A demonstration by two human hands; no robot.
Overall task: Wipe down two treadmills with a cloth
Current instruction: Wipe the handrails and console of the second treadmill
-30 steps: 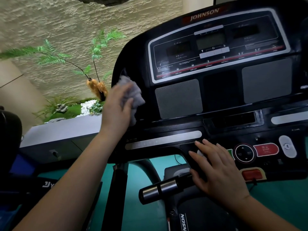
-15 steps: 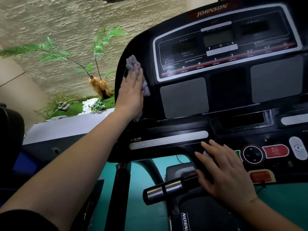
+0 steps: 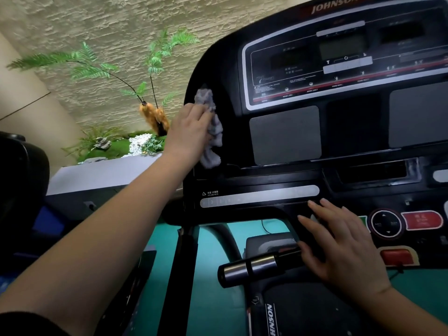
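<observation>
**Head view: cloth pressed to the left edge of the treadmill console**

At the far left stands a dark rounded shape (image 3: 19,170), too dim to identify. Beyond it, ferns (image 3: 80,61) arch in front of a rough stone wall (image 3: 97,20), above a grey ledge (image 3: 101,173) that carries moss and white pebbles.

A bare forearm reaches up from the lower left to the left grip (image 3: 191,132). Its fingers lie fairly straight, not curled, and press the cloth (image 3: 216,132) flat against the black left border of the treadmill (image 3: 230,98) console. The cloth is grey and crumpled. It sticks out above the fingertips and hangs below the palm, just left of a grey square panel (image 3: 286,134). The thumb is hidden.

Above the panel, the display (image 3: 344,59) is dark under the JOHNSON name. Below it, a long silver key strip (image 3: 259,196) runs across the console. Under the console, green floor (image 3: 211,275) shows, and a handlebar (image 3: 249,266) with metal bands points to the left.

The right grip (image 3: 344,246) is spread, with its fingers apart and straight. It rests palm down on the console's lower edge, with its fingertips near the right end of the strip and its thumb beside the handlebar. It holds nothing. Just right of it are a round dial (image 3: 385,223) and a red button (image 3: 421,220).
</observation>
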